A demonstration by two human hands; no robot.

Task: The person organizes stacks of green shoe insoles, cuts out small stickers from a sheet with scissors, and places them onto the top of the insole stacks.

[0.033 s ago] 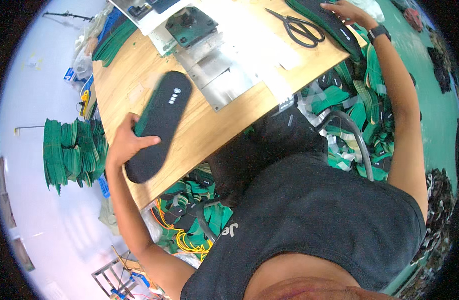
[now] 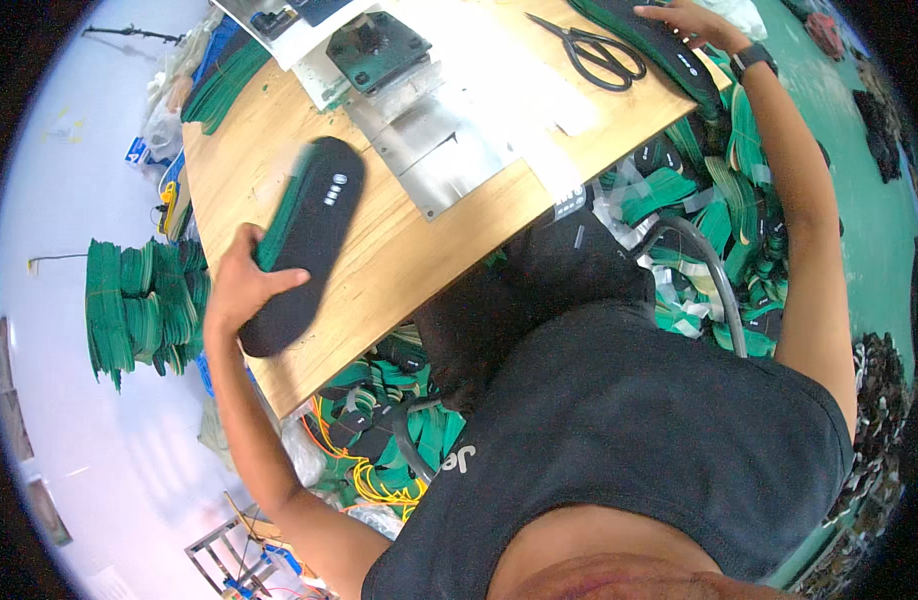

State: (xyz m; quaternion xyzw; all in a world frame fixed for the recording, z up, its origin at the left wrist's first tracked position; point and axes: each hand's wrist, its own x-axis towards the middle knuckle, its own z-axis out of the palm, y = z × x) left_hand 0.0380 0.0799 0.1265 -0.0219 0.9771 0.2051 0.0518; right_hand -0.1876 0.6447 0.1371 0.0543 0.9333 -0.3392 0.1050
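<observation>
My left hand (image 2: 247, 285) is closed around a stack of black insoles with green layers (image 2: 314, 240), thumb on the black top face. It tilts over the left part of the wooden table (image 2: 409, 260). At the far right, my right hand (image 2: 694, 25), a dark watch on its wrist, has its fingers apart on another stack of black and green insoles (image 2: 669, 60) along the table's edge. Black-handled scissors (image 2: 604, 62) lie just left of that stack. What is under the right fingers is partly hidden.
A metal plate (image 2: 434, 165) and a dark green-dusted machine block (image 2: 379, 50) occupy the table's far middle. Green insoles (image 2: 224, 90) lie at its far left corner. Bundled insoles (image 2: 144, 310) are piled left of the table, with more (image 2: 719, 210) below its right edge. Yellow cables (image 2: 379, 485) run underneath.
My left hand and its insole stack have moved slightly left, and more of the stack's green side shows. The right hand stays on its stack.
</observation>
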